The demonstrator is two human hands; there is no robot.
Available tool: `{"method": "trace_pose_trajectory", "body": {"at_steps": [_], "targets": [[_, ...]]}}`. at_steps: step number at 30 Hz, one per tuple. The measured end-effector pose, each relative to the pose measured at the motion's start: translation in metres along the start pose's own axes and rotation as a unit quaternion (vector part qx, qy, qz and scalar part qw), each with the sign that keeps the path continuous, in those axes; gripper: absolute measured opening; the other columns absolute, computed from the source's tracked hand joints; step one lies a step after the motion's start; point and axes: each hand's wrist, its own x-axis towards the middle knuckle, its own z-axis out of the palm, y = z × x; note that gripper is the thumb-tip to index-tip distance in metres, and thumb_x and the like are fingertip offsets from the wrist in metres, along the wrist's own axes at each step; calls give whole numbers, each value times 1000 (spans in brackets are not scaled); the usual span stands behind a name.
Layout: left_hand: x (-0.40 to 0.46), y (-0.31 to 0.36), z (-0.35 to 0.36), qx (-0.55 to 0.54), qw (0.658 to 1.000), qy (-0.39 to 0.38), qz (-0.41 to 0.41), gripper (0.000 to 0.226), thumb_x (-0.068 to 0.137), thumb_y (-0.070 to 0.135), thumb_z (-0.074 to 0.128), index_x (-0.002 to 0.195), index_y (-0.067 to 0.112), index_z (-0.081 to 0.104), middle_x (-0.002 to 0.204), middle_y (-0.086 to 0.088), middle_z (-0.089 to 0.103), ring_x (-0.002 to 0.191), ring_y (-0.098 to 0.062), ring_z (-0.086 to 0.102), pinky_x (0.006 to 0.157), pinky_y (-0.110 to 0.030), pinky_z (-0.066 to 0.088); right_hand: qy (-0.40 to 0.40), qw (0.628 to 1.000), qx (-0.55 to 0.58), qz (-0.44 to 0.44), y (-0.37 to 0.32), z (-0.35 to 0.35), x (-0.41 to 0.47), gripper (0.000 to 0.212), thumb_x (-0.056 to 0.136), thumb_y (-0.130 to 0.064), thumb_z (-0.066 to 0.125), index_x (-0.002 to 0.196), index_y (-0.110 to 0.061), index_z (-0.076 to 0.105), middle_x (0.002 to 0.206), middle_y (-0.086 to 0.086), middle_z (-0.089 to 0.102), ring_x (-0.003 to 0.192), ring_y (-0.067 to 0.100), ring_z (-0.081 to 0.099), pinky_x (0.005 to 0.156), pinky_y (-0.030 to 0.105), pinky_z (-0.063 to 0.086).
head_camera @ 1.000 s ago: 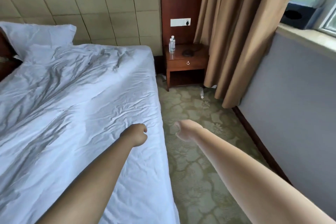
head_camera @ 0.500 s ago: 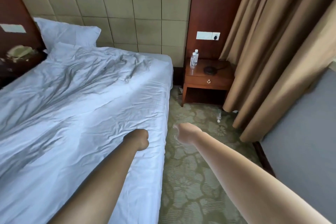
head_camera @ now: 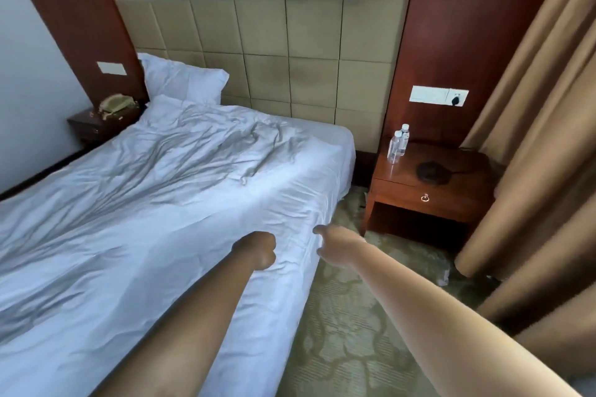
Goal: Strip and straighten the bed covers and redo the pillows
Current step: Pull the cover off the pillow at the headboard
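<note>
— Where were the hands?

— Both arms reached forward over the near right edge of the bed (head_camera: 342, 151). The left hand (head_camera: 258, 250) hung above the white cover (head_camera: 145, 203) with its fingers curled into a fist; I could not tell whether it pinched any cloth. The right hand (head_camera: 335, 243) sat at the edge of the cover, right where the fabric dropped toward the carpet (head_camera: 348, 332). Its fingers looked bent, but the blur hid whether they held the sheet.

— And the cover itself?

— It lay spread over the whole mattress, heavily wrinkled, with the deepest creases bunched up near the head end.

— The pillow?

— One white pillow (head_camera: 183, 79) leaned against the padded headboard (head_camera: 290, 51) at the far left corner, touching the top of the cover.

— Anything beside the bed?

— A wooden nightstand (head_camera: 429, 193) stood on the right, near the curtain (head_camera: 532, 138). Two water bottles (head_camera: 398, 145) stood together at the back left of its tabletop, with a dark round thing (head_camera: 430, 171) near them. Another nightstand (head_camera: 96, 124) stood at the far left.
</note>
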Motion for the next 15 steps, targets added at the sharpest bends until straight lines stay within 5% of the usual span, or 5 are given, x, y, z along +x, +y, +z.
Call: {"method": "trace_pose_trajectory", "body": {"at_steps": [15], "targets": [[273,-22,-85,-91,994,33,-56,43,94,18,46,137,23,46,142,-3,43,129,-22,44,102,-33,40,-63,991,-106,-47,46,-98,310,56,95,-17,43,149,-21,26,146,5,37,130,26,42,98,36,42]]}}
